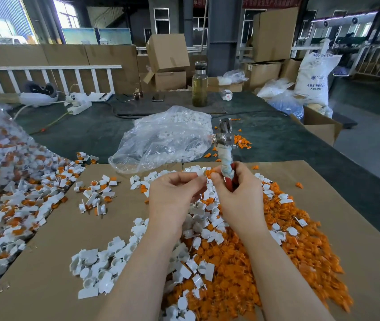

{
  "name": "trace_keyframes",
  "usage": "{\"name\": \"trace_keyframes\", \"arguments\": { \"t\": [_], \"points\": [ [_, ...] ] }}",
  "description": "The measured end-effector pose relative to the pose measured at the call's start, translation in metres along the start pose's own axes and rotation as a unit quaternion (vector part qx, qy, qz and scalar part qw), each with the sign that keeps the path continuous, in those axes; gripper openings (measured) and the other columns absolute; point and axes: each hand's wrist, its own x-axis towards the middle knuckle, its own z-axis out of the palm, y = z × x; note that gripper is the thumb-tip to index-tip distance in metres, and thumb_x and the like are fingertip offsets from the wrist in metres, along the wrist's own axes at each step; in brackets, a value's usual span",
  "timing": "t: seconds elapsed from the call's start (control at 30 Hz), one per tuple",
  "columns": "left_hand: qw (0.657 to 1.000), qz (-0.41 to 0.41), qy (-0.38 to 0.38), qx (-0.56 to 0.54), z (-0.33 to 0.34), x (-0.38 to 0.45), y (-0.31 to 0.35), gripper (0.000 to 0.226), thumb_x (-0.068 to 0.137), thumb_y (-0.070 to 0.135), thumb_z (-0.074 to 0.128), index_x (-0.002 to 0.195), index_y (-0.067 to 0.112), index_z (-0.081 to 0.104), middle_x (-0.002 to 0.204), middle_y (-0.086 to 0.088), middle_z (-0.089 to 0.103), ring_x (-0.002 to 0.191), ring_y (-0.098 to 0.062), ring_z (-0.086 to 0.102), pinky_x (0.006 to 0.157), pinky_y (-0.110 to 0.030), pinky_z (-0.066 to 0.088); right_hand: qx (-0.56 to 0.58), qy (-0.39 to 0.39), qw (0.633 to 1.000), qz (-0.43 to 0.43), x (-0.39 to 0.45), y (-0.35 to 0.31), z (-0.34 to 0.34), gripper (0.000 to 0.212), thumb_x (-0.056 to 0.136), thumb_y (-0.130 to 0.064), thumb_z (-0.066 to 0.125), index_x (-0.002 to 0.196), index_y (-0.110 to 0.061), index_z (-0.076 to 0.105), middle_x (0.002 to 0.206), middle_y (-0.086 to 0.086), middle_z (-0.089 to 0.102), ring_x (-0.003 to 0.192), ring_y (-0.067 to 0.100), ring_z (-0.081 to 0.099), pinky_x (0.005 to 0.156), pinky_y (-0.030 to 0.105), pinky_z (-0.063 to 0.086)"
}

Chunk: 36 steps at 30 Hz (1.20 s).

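Above the cardboard (68,239), the left hand (172,195) has its grip pinched on a white piece (200,173). The right hand (237,193) grasps a tool (225,154) and an orange cap (210,173), both over the middle of the cardboard.

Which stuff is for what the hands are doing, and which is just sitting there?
For the job: left hand, white piece, right hand, orange piece, tool, orange pile, white pile.
Lying about: bottle, power strip, resin sack.

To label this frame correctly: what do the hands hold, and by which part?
The left hand pinches a small white plastic piece between fingertips. The right hand grips the tool by its red, cloth-wrapped handle and pinches an orange piece.
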Motion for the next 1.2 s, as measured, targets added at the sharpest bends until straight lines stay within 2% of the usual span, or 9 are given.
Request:
{"name": "trace_keyframes", "arguments": {
  "t": [0.1, 0.27, 0.53, 0.73, 0.83, 0.93, 1.07, 1.2],
  "points": [
    [1.0, 0.007, 0.007, 0.004, 0.002, -0.001, 0.0, 0.011, 0.078, 0.006, 0.082, 0.073, 0.014, 0.076, 0.072, -0.005, 0.076, 0.081, -0.029, 0.074, 0.065, -0.022, 0.06, -0.015, 0.006, 1.0, -0.007, -0.001, -0.001, 0.001, 0.011, 0.089, -0.028, 0.07, 0.09, -0.023, 0.06, 0.067, -0.013, 0.057, 0.065, -0.001, 0.055, 0.054, 0.013, 0.041],
    [0.998, 0.042, 0.013, 0.05, 0.002, -0.001, -0.002, 0.007, 0.077, 0.011, 0.083, 0.078, 0.016, 0.078, 0.073, -0.002, 0.076, 0.072, -0.017, 0.074, 0.069, -0.023, 0.059, -0.021, 0.015, 1.0, -0.005, -0.002, -0.003, 0.003, 0.013, 0.089, -0.028, 0.07, 0.089, -0.026, 0.057, 0.067, -0.015, 0.055, 0.062, 0.0, 0.054, 0.053, 0.013, 0.04],
    [0.988, 0.099, 0.032, 0.113, 0.003, 0.0, -0.003, 0.011, 0.075, 0.017, 0.086, 0.073, 0.024, 0.077, 0.066, 0.01, 0.072, 0.057, 0.004, 0.062, 0.054, -0.008, 0.046, -0.013, 0.013, 1.0, 0.008, -0.002, -0.004, 0.003, 0.012, 0.089, -0.028, 0.07, 0.094, -0.024, 0.06, 0.076, -0.015, 0.061, 0.069, 0.002, 0.059, 0.058, 0.015, 0.044],
    [0.983, 0.129, 0.04, 0.128, 0.004, 0.0, -0.007, 0.015, 0.076, 0.015, 0.084, 0.073, 0.027, 0.076, 0.067, 0.014, 0.072, 0.061, 0.001, 0.067, 0.055, -0.008, 0.047, -0.006, 0.022, 1.0, 0.01, -0.003, -0.006, 0.004, 0.011, 0.09, -0.028, 0.069, 0.094, -0.025, 0.059, 0.078, -0.015, 0.063, 0.074, 0.001, 0.061, 0.06, 0.014, 0.047],
    [0.982, 0.132, 0.041, 0.126, 0.006, -0.001, -0.007, 0.015, 0.076, 0.016, 0.084, 0.071, 0.027, 0.075, 0.066, 0.015, 0.072, 0.061, 0.002, 0.066, 0.055, -0.007, 0.046, 0.0, 0.031, 1.0, 0.005, -0.005, -0.007, 0.005, 0.012, 0.09, -0.026, 0.07, 0.093, -0.026, 0.058, 0.081, -0.013, 0.065, 0.074, 0.003, 0.063, 0.063, 0.019, 0.051],
    [0.982, 0.134, 0.041, 0.129, 0.007, -0.001, -0.007, 0.018, 0.076, 0.017, 0.084, 0.068, 0.03, 0.074, 0.065, 0.016, 0.071, 0.06, 0.004, 0.064, 0.054, -0.006, 0.045, 0.005, 0.034, 0.999, 0.005, -0.004, -0.007, 0.006, 0.011, 0.09, -0.026, 0.069, 0.092, -0.027, 0.059, 0.079, -0.015, 0.063, 0.073, 0.002, 0.062, 0.061, 0.016, 0.048],
    [0.982, 0.134, 0.038, 0.129, 0.007, 0.002, -0.01, 0.012, 0.076, 0.017, 0.084, 0.073, 0.026, 0.076, 0.068, 0.012, 0.073, 0.063, -0.001, 0.067, 0.057, -0.01, 0.049, 0.018, 0.008, 1.0, 0.018, -0.002, -0.006, 0.006, 0.01, 0.091, -0.024, 0.069, 0.093, -0.025, 0.059, 0.076, -0.016, 0.062, 0.071, -0.003, 0.06, 0.058, 0.01, 0.044],
    [0.979, 0.136, 0.051, 0.146, 0.006, 0.003, -0.012, 0.011, 0.078, 0.019, 0.082, 0.073, 0.026, 0.074, 0.067, 0.014, 0.071, 0.061, 0.001, 0.065, 0.054, -0.009, 0.047, 0.037, -0.043, 0.998, 0.025, 0.001, -0.005, 0.005, 0.008, 0.092, -0.017, 0.066, 0.09, -0.023, 0.062, 0.064, -0.02, 0.06, 0.06, -0.005, 0.056, 0.053, 0.01, 0.041]
  ]
}}
